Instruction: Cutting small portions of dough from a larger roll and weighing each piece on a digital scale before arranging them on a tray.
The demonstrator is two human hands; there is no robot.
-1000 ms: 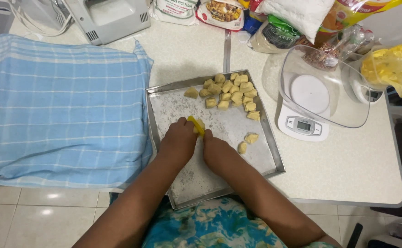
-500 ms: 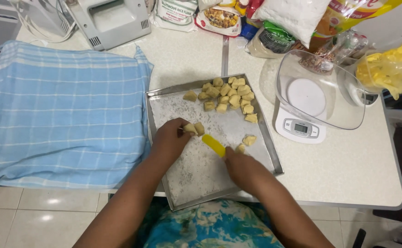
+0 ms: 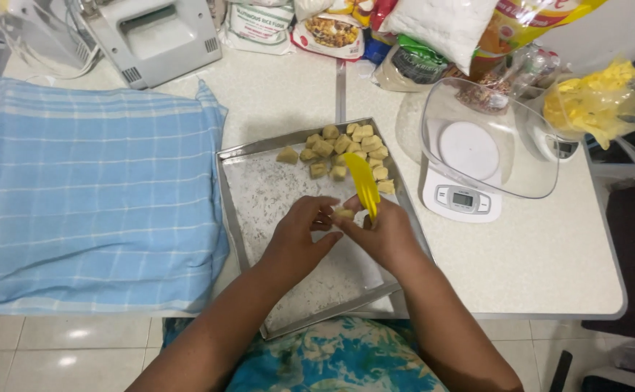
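A floured metal baking tray (image 3: 248, 210) lies on the white counter in front of me. Several small tan dough pieces (image 3: 343, 149) are heaped at its far right corner. My right hand (image 3: 383, 232) grips a yellow plastic scraper (image 3: 363, 183), blade pointing up and away. My left hand (image 3: 299, 236) meets it over the tray's middle, and the fingertips of both hands pinch one small dough piece (image 3: 343, 213).
A blue checked cloth (image 3: 92, 196) covers the counter's left side. A white kitchen scale with a clear bowl (image 3: 477, 156) stands right of the tray. Food bags (image 3: 433, 33) and a white appliance (image 3: 154, 36) line the back. A yellow bag (image 3: 600, 101) sits far right.
My hands came together over the tray's middle. The scraper swung from lying flat to pointing upward, and a dough piece is now held between both hands.
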